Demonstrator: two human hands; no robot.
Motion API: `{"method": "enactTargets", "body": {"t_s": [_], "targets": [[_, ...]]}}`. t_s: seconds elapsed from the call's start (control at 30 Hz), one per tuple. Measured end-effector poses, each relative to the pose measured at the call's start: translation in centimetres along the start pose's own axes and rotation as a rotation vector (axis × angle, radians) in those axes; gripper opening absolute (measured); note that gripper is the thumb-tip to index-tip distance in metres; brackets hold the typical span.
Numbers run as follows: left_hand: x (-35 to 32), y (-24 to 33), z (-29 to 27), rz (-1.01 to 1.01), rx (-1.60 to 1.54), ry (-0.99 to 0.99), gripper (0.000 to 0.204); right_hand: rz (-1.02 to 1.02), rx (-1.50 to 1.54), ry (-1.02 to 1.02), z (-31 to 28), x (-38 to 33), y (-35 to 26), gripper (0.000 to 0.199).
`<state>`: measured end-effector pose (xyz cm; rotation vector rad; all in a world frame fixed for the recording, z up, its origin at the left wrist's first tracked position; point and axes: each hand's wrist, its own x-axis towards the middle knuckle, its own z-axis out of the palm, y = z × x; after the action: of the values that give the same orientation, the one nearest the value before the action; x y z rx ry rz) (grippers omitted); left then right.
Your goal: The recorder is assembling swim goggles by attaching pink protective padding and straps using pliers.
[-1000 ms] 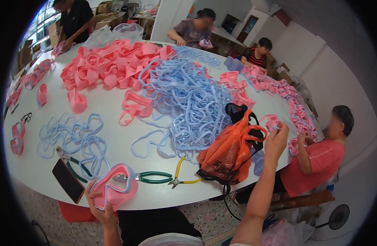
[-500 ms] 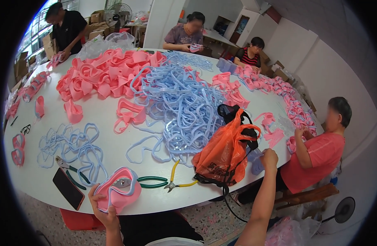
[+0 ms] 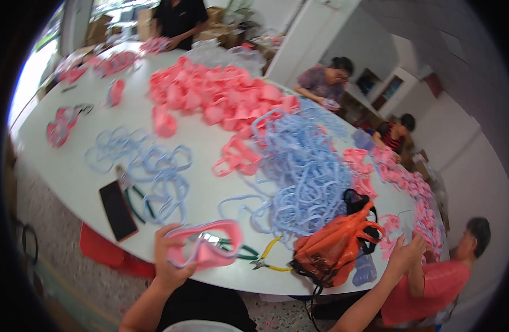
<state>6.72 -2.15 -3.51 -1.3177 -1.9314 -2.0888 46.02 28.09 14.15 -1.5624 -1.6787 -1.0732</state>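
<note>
My left hand (image 3: 174, 260) grips a pink goggle-shaped frame (image 3: 232, 235) with light blue trim by its left side, over the table's near edge. Through its opening show the metal jaws of green-handled pliers (image 3: 246, 253), which lie behind it. My right hand (image 3: 407, 254) is stretched far out to the right, past the orange bag (image 3: 332, 243), with its fingers closed. Whatever it may hold is too blurred to make out. It overlaps the hands of a co-worker in a red shirt (image 3: 431, 290); whether they touch, I cannot tell. Pink pieces (image 3: 390, 235) lie just beside it.
A tangle of light blue strips (image 3: 309, 171) and a heap of pink pieces (image 3: 215, 94) cover the table's middle. Nearer are yellow-handled cutters (image 3: 271, 257), a dark phone (image 3: 117, 210), another green-handled tool (image 3: 138, 202) and loose blue strips (image 3: 166, 182). Other people work around the table.
The view has swung, so the table's things appear shifted right. My right hand has reached farther out, from beside the orange bag to the co-worker's hands. My left hand still holds the pink frame.
</note>
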Motion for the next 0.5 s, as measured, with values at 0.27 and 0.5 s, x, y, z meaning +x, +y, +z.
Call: {"method": "enactTargets", "body": {"t_s": [0.27,0.5], "targets": [[3.1,0.8,2.8,0.339,0.183,-0.059,0.077,-0.821,1.063,-0.108,-10.5,-5.0,-23.1,0.035],[2.9,0.3,3.0,0.496,0.168,-0.024,0.090,-1.155,1.098,-0.212,-12.5,-7.3,-25.9,0.040]]}}
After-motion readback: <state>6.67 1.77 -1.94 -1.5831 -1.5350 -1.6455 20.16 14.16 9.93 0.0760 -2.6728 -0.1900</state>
